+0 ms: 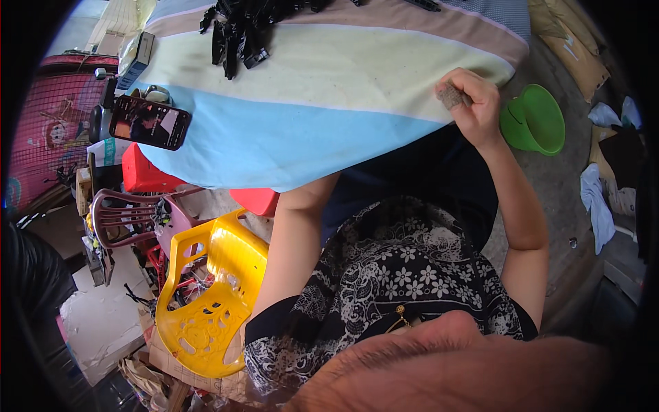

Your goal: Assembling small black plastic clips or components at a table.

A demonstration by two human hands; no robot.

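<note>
Where the striped cloth [322, 103] drooped over the near edge of the table, the right hand [473, 103] was curled shut around a small grey-brown piece [451, 96], pinched between thumb and bent fingers just above the cloth's right corner. What the piece was could not be told; it looked rough, short and blocky, and it seemed light and stiff enough to be managed with the fingertips alone, best gripped across its short sides as it was. The left hand was out of sight: the left forearm [295, 240] ran up under the hanging cloth, so whether that hand was open or closed could not be told. A pile of black clips [240, 34] lay at the far side of the table, well apart from the hand, and a phone [147, 122] rested at the left edge. A green bowl [534, 120] sat on the ground just beside the right wrist, and a yellow chair [209, 302] stood to the left.
</note>
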